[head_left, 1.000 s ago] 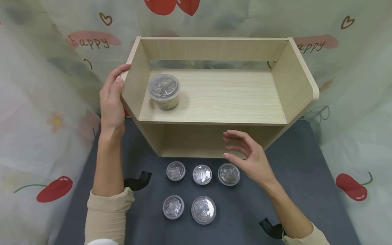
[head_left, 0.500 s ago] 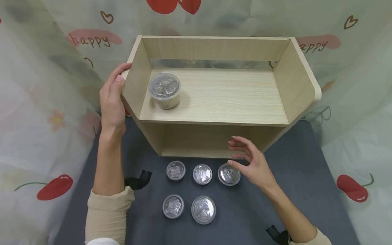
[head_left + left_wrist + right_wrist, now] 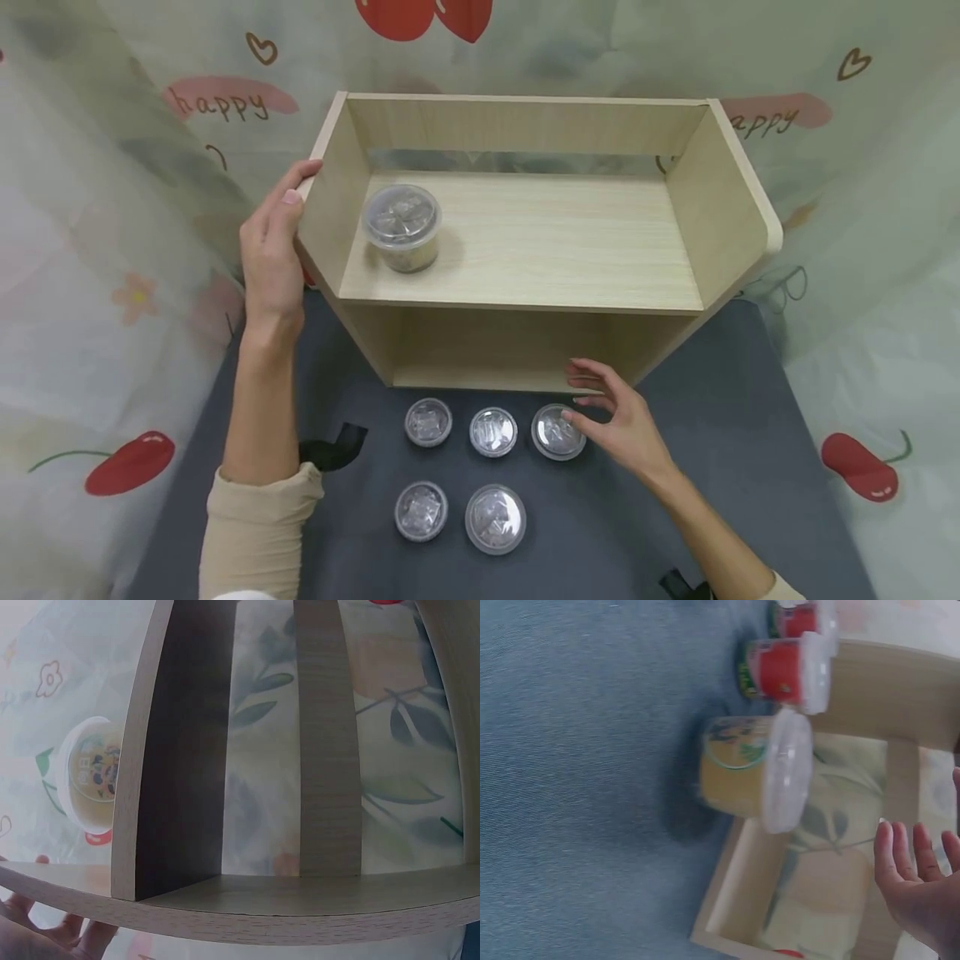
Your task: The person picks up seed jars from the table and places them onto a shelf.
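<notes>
My left hand (image 3: 270, 254) grips the left side panel of a pale two-tier wooden shelf (image 3: 540, 246), thumb outside and fingertips over its edge. On the upper tier, near that panel, stands a clear lidded tub (image 3: 402, 229); the left wrist view shows its printed yellowish side. My right hand (image 3: 622, 425), fingers apart and loosely bent, hovers just over another lidded tub (image 3: 553, 437) at the right end of the back row. The right wrist view shows this yellow tub (image 3: 735, 769) upright, with the fingers (image 3: 904, 859) apart from it and nothing between them.
Left of that tub are two smaller ones, a middle tub (image 3: 492, 432) and a left tub (image 3: 428, 422). Closer to me lie a small tub (image 3: 421, 511) and a larger one (image 3: 495, 521). All stand on a dark blue-grey cloth (image 3: 585, 533). A printed curtain (image 3: 862, 250) surrounds the table.
My right hand has come down and slightly right, from in front of the lower tier to the right-hand tub. My left hand keeps its grip on the shelf.
</notes>
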Action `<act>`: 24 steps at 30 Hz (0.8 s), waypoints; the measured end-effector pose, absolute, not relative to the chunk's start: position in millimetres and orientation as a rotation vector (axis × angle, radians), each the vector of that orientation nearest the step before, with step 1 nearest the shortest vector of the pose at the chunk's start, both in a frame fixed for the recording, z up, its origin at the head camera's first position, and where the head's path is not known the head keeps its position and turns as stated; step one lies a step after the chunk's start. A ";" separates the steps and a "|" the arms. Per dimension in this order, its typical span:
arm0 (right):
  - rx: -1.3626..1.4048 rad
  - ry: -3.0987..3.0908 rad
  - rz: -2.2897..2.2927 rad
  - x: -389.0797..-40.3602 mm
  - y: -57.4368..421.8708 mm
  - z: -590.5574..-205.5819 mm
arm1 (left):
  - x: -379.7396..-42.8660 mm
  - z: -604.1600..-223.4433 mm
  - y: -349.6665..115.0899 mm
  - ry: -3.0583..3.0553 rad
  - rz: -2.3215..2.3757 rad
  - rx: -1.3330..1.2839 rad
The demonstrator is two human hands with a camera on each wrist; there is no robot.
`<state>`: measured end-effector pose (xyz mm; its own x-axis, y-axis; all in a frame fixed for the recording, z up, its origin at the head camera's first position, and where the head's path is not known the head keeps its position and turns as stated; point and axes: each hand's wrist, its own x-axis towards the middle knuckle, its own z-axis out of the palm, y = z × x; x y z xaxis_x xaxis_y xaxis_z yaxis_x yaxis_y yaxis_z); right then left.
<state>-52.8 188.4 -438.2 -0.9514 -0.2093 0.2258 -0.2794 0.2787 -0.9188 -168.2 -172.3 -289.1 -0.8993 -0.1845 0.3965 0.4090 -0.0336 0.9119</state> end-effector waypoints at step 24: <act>0.336 -2.592 1.643 -46.6 200.0 -543.8 | -169.2 -288.9 -173.0 -1.856 -1.969 -0.232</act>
